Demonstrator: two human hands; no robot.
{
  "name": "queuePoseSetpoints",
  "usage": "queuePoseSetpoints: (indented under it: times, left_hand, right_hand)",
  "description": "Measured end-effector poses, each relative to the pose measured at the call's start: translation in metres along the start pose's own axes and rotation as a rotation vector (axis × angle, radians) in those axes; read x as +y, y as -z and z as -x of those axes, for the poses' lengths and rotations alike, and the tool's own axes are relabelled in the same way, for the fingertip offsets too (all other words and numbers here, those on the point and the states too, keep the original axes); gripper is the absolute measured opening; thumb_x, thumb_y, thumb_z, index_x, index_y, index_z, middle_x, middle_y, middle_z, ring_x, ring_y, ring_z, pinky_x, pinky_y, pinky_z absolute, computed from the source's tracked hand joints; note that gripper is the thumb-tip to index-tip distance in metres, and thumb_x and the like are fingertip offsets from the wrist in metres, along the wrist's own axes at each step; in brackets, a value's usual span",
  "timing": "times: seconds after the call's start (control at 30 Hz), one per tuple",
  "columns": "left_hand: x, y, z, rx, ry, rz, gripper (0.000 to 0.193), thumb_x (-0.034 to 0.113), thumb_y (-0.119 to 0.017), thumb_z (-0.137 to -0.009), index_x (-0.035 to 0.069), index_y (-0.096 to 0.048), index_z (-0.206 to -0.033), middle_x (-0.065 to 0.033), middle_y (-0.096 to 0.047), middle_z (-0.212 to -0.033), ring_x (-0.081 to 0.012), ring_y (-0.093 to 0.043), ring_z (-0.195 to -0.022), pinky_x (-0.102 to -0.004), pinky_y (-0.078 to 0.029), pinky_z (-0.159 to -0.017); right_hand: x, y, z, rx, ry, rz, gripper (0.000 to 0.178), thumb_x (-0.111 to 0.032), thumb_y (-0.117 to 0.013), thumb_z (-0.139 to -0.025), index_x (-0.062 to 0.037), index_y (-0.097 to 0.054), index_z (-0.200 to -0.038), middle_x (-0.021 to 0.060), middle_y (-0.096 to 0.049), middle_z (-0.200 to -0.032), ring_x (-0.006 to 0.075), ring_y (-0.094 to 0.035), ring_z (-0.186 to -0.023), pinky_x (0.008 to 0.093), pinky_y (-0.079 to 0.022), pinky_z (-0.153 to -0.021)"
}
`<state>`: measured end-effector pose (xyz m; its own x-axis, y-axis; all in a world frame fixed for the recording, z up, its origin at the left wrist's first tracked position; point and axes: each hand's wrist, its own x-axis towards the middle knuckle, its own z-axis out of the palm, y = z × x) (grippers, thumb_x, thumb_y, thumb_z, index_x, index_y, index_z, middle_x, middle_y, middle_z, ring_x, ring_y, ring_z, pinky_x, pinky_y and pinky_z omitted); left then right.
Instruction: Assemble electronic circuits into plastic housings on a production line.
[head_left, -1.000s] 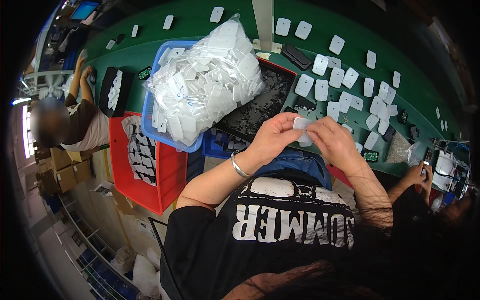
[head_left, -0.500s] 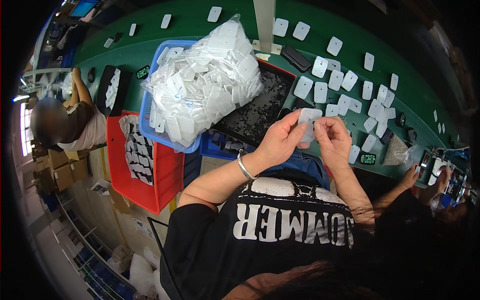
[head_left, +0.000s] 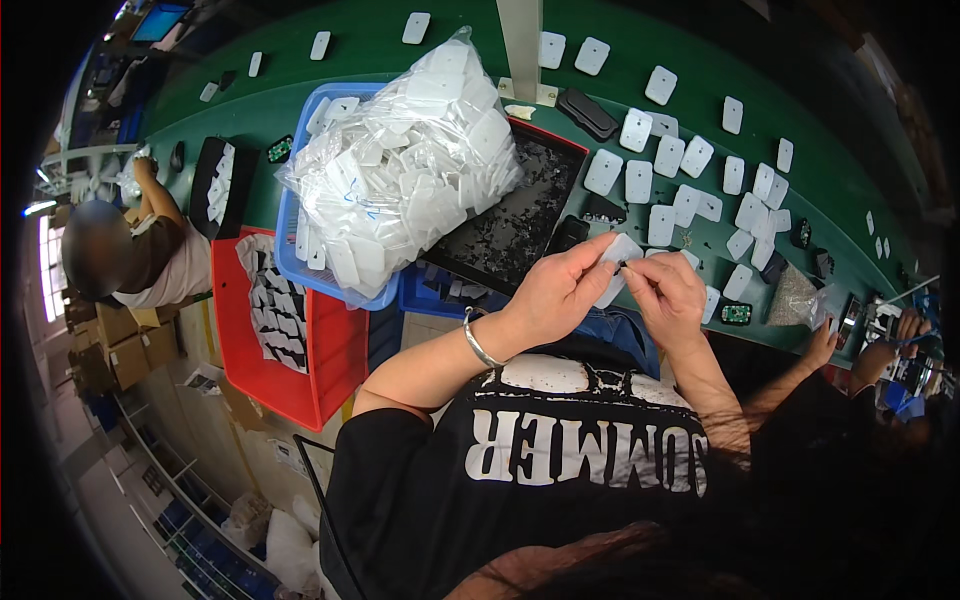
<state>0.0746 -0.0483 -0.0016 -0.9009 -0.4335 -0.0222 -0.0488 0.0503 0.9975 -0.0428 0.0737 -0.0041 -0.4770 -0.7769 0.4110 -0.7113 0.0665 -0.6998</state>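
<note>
My left hand (head_left: pixel 560 292) is closed on a white rounded plastic cover (head_left: pixel 624 247), holding it tilted by its left side. At the cover's surface, my right hand (head_left: pixel 668 298) pinches a small dark piece (head_left: pixel 622 266) between thumb and forefinger; its exact shape is too small to make out. Both hands meet just over the near edge of the green table. Beyond them lie several more white covers (head_left: pixel 661 225), each with a small dark hole or mark. A black tray (head_left: pixel 497 215) strewn with tiny black parts sits left of the hands.
Left of the tray, a blue basket (head_left: pixel 290 235) carries a big clear bag of white covers (head_left: pixel 400 170). Below stands a red crate (head_left: pixel 232 335) with layered parts. A black case (head_left: pixel 587 115), a green circuit board (head_left: pixel 736 314) and co-workers' hands (head_left: pixel 822 343) are also around.
The white cover has tipped and come slightly lower, and my fingers cover more of it. My right hand stays pinched at its face. At the right, a co-worker's hands have shifted.
</note>
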Motion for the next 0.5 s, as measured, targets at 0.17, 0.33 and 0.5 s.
queuePoseSetpoints:
  times: [0.17,0.33,0.5]
  left_hand:
    - [-0.001,0.002,0.001,-0.030,-0.006,-0.062,0.033,0.016,-0.046,-0.088,0.001,-0.046,-0.117,-0.0181,-0.059,-0.084,-0.0286,-0.059,-0.071,-0.0312,-0.046,-0.062]
    - [0.004,0.005,0.003,-0.107,0.179,-0.043,0.032,0.013,-0.046,-0.090,0.000,-0.048,-0.118,-0.0081,-0.060,-0.098,-0.0103,-0.054,-0.084,-0.0223,-0.043,-0.075]
    - [0.005,0.006,0.002,-0.120,0.159,-0.033,0.031,0.014,-0.044,-0.091,-0.001,-0.048,-0.118,-0.0072,-0.060,-0.098,-0.0091,-0.053,-0.084,-0.0221,-0.043,-0.075]
  right_hand:
    - [-0.002,0.001,0.001,-0.001,-0.006,0.045,0.015,-0.002,-0.070,-0.067,-0.0031,-0.061,-0.079,0.0070,-0.058,-0.070,0.0155,-0.051,-0.053,0.0240,-0.039,-0.044]
    - [-0.005,0.001,0.000,-0.020,0.065,0.096,0.014,-0.002,-0.070,-0.067,-0.0025,-0.059,-0.076,0.0064,-0.057,-0.069,0.0162,-0.052,-0.052,0.0246,-0.040,-0.043]
    - [-0.012,0.000,0.001,-0.001,-0.004,0.100,0.013,-0.001,-0.069,-0.068,-0.0027,-0.059,-0.075,0.0057,-0.056,-0.068,0.0133,-0.052,-0.050,0.0224,-0.041,-0.042]
